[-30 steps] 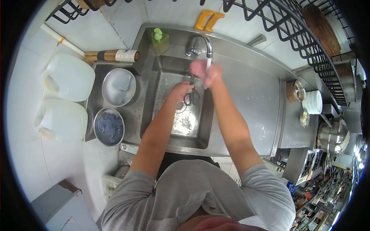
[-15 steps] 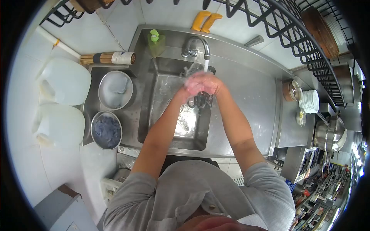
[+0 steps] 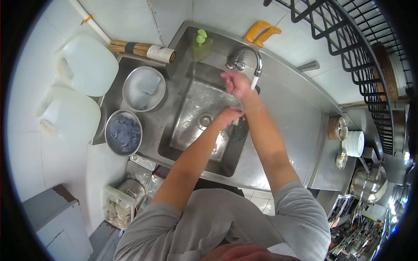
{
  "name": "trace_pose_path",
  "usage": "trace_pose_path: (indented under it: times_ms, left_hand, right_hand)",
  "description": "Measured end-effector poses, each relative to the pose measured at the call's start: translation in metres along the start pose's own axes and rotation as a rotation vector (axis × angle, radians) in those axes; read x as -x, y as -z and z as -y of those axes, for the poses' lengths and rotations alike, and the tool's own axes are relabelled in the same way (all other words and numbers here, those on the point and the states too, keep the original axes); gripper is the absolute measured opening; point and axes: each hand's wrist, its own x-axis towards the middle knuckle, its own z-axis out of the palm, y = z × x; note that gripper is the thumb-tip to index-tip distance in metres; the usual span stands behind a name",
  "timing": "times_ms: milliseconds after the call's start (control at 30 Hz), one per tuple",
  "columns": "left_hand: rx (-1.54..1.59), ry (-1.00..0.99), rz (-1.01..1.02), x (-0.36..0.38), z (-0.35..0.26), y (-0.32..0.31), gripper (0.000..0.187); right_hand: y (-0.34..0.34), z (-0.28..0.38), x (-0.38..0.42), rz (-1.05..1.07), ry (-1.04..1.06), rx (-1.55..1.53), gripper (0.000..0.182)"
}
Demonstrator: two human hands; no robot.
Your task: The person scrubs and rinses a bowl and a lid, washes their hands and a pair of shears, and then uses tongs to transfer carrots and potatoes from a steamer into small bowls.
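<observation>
My right hand (image 3: 237, 84) is raised beside the curved faucet (image 3: 259, 63), over the far part of the sink; its bent fingers are blurred, and no object shows in it. Water runs from the spout close to its wrist. Lower down, my left hand (image 3: 229, 116) is over the right side of the steel sink basin (image 3: 187, 108), its fingers curled together. Just below its fingertips, dark loops like scissor handles (image 3: 237, 132) lie against the basin wall. Whatever the left fingers grip is too small to make out.
Two metal bowls (image 3: 144, 88) (image 3: 123, 132) stand left of the basin, the nearer one holding bluish cloth. A green-topped soap bottle (image 3: 202, 45), a stick bundle (image 3: 141, 51) and white jugs (image 3: 87, 65) are behind and left. A black wire rack (image 3: 348, 48) hangs upper right.
My hands were together under the running water and have separated. The left one moved down toward the near side, the right one stayed near the faucet. The camera view has shifted and turned.
</observation>
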Motion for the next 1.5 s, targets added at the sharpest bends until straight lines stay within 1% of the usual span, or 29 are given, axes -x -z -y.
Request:
trace_pose_path:
  times_ms: [67, 100, 133, 200, 233, 300, 333, 367, 400, 467, 500, 533, 567, 600, 633, 733, 767, 833, 867, 900, 933, 1000, 1067, 1133, 1167, 1267, 1367, 1433, 1500]
  left_hand:
    - [0.154, -0.119, -0.003, -0.012, 0.015, 0.007, 0.015]
    - [0.179, -0.323, -0.051, -0.045, 0.052, 0.018, 0.015]
    - [0.11, -0.233, -0.049, -0.032, 0.033, 0.01, 0.016]
    - [-0.039, -0.052, -0.039, -0.011, -0.004, -0.001, 0.02]
    - [-0.091, -0.053, -0.027, -0.019, 0.002, 0.0, 0.022]
    - [-0.148, -0.084, 0.03, -0.019, 0.01, 0.008, 0.023]
    - [-0.174, -0.094, 0.051, -0.014, 0.017, 0.014, 0.024]
    - [-0.287, -0.09, -0.025, -0.006, 0.022, 0.02, 0.025]
    - [-0.276, -0.1, -0.043, 0.01, 0.022, 0.023, 0.024]
    - [-0.253, -0.127, -0.091, 0.05, 0.009, 0.026, 0.022]
    - [-0.429, -0.125, -0.159, 0.068, -0.002, 0.028, 0.021]
    - [-0.404, -0.118, -0.155, 0.075, 0.001, 0.033, 0.021]
    - [-0.383, -0.114, -0.151, 0.08, 0.002, 0.04, 0.021]
    - [-0.36, -0.107, -0.141, 0.086, 0.005, 0.046, 0.021]
    - [-0.456, -0.16, -0.138, 0.083, 0.012, 0.055, 0.02]
    - [-0.401, -0.041, -0.117, 0.088, 0.011, 0.058, 0.014]
    - [-0.292, -0.079, -0.049, 0.096, 0.002, 0.051, 0.013]
    - [-0.519, -0.197, -0.065, 0.085, 0.005, 0.051, 0.013]
    - [-0.632, -0.267, -0.05, 0.076, 0.006, 0.047, 0.014]
    - [-0.548, -0.28, -0.016, 0.068, 0.004, 0.034, 0.015]
    - [-0.467, -0.283, 0.028, 0.059, -0.001, 0.015, 0.017]
    - [-0.465, -0.197, 0.184, 0.053, -0.027, -0.041, 0.019]
    - [-0.5, -0.154, 0.335, 0.049, -0.026, -0.105, 0.02]
    - [-0.569, -0.175, 0.484, 0.044, -0.007, -0.167, 0.019]
    - [-0.653, -0.28, 0.525, 0.034, 0.014, -0.192, 0.02]
    - [-0.939, -0.252, 0.68, 0.067, 0.028, -0.281, 0.022]
    - [-0.707, 0.034, 0.997, 0.09, 0.089, -0.339, 0.021]
    - [-0.682, 0.179, 1.059, 0.103, 0.121, -0.38, 0.019]
    - [-0.706, 0.27, 1.064, 0.114, 0.152, -0.426, 0.016]
  right_hand:
    - [0.007, -0.013, 0.052, -0.002, 0.009, 0.197, 0.016]
    - [0.005, -0.012, 0.085, 0.017, -0.013, 0.344, 0.017]
    - [0.006, -0.011, 0.105, 0.033, -0.036, 0.487, 0.018]
    - [0.049, -0.011, 0.075, -0.271, 0.267, 0.377, 0.021]
    - [0.07, -0.008, 0.054, -0.421, 0.419, 0.312, 0.023]
    - [0.092, 0.007, 0.021, -0.63, 0.72, 0.978, 0.027]
    - [0.085, 0.008, 0.014, -0.59, 0.778, 0.946, 0.029]
    - [0.075, 0.011, 0.004, -0.546, 0.837, 0.911, 0.032]
    - [0.11, -0.001, -0.057, -0.6, 1.004, 1.038, 0.035]
    - [0.106, -0.002, -0.095, -0.658, 0.937, 0.983, 0.033]
    - [0.103, -0.002, -0.108, -0.677, 0.908, 0.919, 0.034]
    - [0.103, 0.001, -0.112, -0.678, 0.889, 0.787, 0.036]
    - [0.069, 0.035, -0.077, -0.533, 0.152, 0.198, 0.043]
    - [0.086, 0.053, -0.087, -0.336, -0.14, 0.1, 0.053]
    - [0.09, 0.046, -0.086, -0.296, -0.122, 0.054, 0.057]
    - [0.09, 0.028, -0.054, -0.174, -0.108, -0.099, 0.068]
    - [0.08, 0.006, -0.033, -0.289, 0.061, 0.019, 0.06]
    - [0.051, -0.045, 0.032, -0.478, 0.357, 0.258, 0.039]
    - [0.043, -0.073, 0.066, -0.455, 0.478, 0.351, 0.039]
    - [0.029, -0.095, 0.106, -0.499, 0.403, 0.42, 0.041]
    - [0.016, -0.112, 0.152, -0.431, 0.33, 0.243, 0.033]
    - [0.005, -0.149, 0.22, -0.372, 0.304, 0.207, 0.033]
    - [-0.008, -0.174, 0.276, -0.477, 0.473, -0.008, 0.027]
    - [-0.01, -0.191, 0.323, -0.692, 0.576, -0.157, 0.025]
    - [-0.008, -0.197, 0.343, -0.786, 0.62, -0.239, 0.024]
    - [0.021, -0.23, 0.418, -1.052, 0.602, -0.092, 0.022]
    - [0.045, -0.268, 0.493, -1.205, 0.608, -0.098, 0.022]
    - [0.072, -0.305, 0.53, -1.222, 0.588, -0.134, 0.023]
    - [0.095, -0.344, 0.585, -1.197, 0.492, 0.126, 0.026]
